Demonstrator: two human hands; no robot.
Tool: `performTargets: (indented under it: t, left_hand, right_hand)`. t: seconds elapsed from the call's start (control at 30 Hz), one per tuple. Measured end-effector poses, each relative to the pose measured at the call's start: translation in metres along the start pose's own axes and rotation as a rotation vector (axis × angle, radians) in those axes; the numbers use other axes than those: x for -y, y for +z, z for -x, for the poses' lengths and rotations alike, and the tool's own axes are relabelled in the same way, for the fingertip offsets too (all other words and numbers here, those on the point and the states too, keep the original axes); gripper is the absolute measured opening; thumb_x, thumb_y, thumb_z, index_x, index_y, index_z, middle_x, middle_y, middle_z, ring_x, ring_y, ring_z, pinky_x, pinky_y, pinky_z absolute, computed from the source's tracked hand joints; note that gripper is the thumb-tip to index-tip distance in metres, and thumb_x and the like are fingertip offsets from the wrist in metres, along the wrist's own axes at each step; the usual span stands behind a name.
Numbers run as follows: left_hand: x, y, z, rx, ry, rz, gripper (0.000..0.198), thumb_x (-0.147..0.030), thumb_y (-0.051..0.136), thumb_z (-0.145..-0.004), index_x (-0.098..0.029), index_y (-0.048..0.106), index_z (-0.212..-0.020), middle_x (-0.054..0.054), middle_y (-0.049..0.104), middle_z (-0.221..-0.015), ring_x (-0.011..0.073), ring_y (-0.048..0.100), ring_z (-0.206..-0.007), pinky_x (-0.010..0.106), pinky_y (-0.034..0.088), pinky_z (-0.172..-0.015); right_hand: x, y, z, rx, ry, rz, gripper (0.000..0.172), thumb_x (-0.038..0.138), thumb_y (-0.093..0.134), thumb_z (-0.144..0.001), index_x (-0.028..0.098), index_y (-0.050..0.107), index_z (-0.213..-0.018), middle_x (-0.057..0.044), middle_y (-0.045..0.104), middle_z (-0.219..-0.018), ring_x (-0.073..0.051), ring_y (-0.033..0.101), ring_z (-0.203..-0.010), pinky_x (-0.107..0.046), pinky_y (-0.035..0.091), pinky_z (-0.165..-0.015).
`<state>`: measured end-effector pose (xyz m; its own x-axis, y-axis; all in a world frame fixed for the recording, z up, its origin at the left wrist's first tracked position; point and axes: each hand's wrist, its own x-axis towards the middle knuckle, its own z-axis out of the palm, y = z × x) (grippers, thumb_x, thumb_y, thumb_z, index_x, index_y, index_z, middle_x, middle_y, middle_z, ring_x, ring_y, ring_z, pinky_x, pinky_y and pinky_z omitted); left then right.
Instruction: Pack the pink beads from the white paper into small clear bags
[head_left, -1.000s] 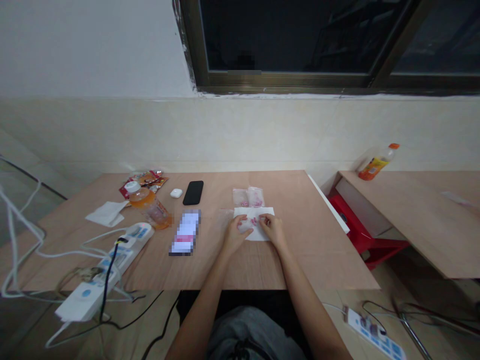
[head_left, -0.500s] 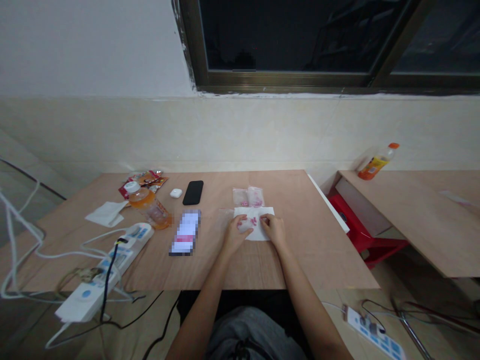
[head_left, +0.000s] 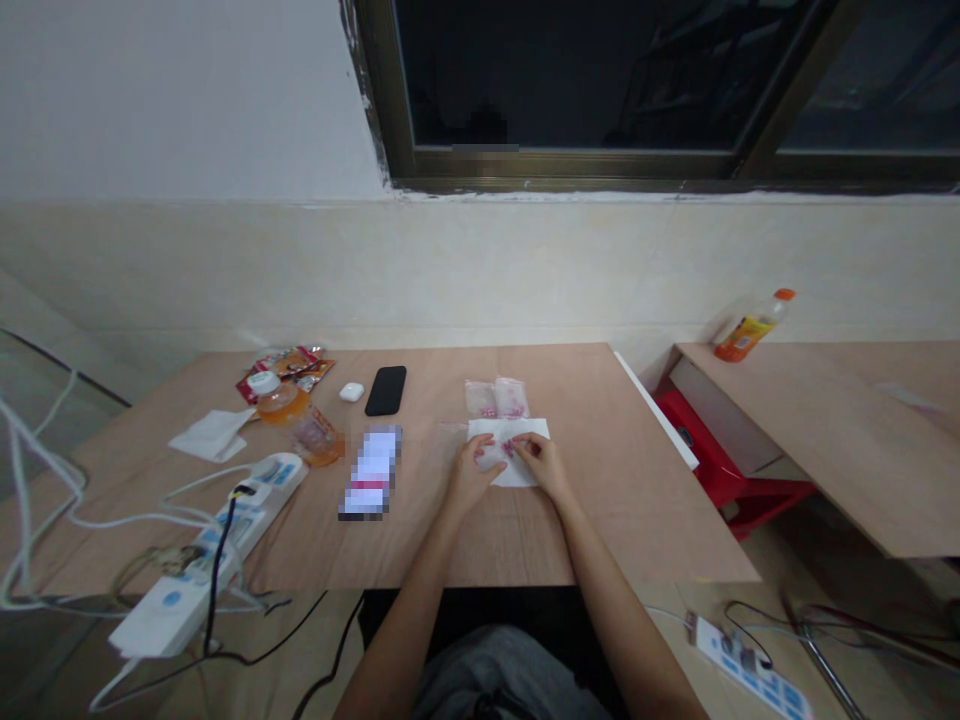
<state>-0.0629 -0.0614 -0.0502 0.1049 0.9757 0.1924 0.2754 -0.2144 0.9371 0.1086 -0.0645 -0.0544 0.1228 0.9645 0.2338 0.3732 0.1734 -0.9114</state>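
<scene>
The left hand point(head_left: 472, 480) sits curled on a white paper sheet point(head_left: 525, 478), steadying it, while the right hand point(head_left: 541, 466) pinches narrowly at small pink pieces point(head_left: 510, 447). Two clear plastic packets point(head_left: 496, 398) lie just beyond, within easy reach.

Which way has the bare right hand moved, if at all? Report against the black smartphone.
Yes: the bare right hand shifted slightly left, toward the black smartphone.

Quick count from the shot: one left hand point(head_left: 471, 478) and one right hand point(head_left: 541, 462), two small plastic bags point(head_left: 480, 398) point(head_left: 511, 397) just above them, one white paper sheet point(head_left: 524, 478), two bottles point(head_left: 279, 403) point(head_left: 750, 330) (one's way upper right), one black phone point(head_left: 386, 390), one earbud case point(head_left: 350, 392).
</scene>
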Motion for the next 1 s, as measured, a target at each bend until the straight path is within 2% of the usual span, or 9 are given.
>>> performTargets:
  t: [0.2,0.3,0.47,0.7,1.0]
  left_hand:
    - [0.000,0.000,0.001,-0.010,0.028,0.021,0.053,-0.017,0.075,-0.064,-0.021,0.060,-0.114,0.007,0.065,-0.111,0.0213,0.059,-0.102,0.037,0.046,-0.089]
    - [0.001,0.000,0.002,-0.005,0.027,0.052,0.053,-0.017,0.076,-0.064,-0.022,0.060,-0.114,0.008,0.064,-0.112,0.0221,0.058,-0.104,0.039,0.045,-0.092]
    - [0.000,0.000,0.002,-0.029,0.012,0.068,0.055,-0.017,0.077,-0.063,-0.022,0.060,-0.114,0.008,0.063,-0.114,0.0223,0.057,-0.107,0.039,0.045,-0.094]
    - [-0.002,0.000,0.002,-0.034,0.025,-0.015,0.051,-0.018,0.075,-0.064,-0.021,0.060,-0.113,0.007,0.064,-0.111,0.0215,0.057,-0.104,0.038,0.045,-0.092]
    - [-0.003,-0.001,0.002,-0.030,0.005,0.000,0.052,-0.016,0.075,-0.063,-0.022,0.061,-0.113,0.006,0.064,-0.110,0.0218,0.057,-0.101,0.039,0.046,-0.091]
  right_hand:
    - [0.004,0.004,0.003,0.125,-0.072,0.018,0.033,0.045,0.056,-0.084,0.016,0.072,-0.083,-0.005,0.068,-0.072,-0.014,0.052,-0.059,-0.025,0.039,-0.058]
    - [0.006,0.000,0.004,0.086,-0.076,0.096,0.031,0.041,0.053,-0.086,0.016,0.073,-0.087,-0.006,0.070,-0.075,-0.015,0.054,-0.060,-0.025,0.040,-0.058]
    - [0.009,-0.008,0.004,-0.014,-0.033,0.388,0.027,0.035,0.056,-0.083,0.016,0.072,-0.094,-0.004,0.067,-0.067,-0.015,0.055,-0.058,-0.025,0.037,-0.059]
    - [0.014,-0.008,0.005,0.053,-0.026,0.530,0.026,0.037,0.058,-0.082,0.018,0.073,-0.091,-0.005,0.069,-0.071,-0.015,0.057,-0.063,-0.026,0.034,-0.065]
    - [0.016,-0.007,0.006,0.082,-0.054,0.541,0.025,0.037,0.055,-0.085,0.020,0.073,-0.094,-0.005,0.070,-0.078,-0.017,0.058,-0.072,-0.029,0.033,-0.073]
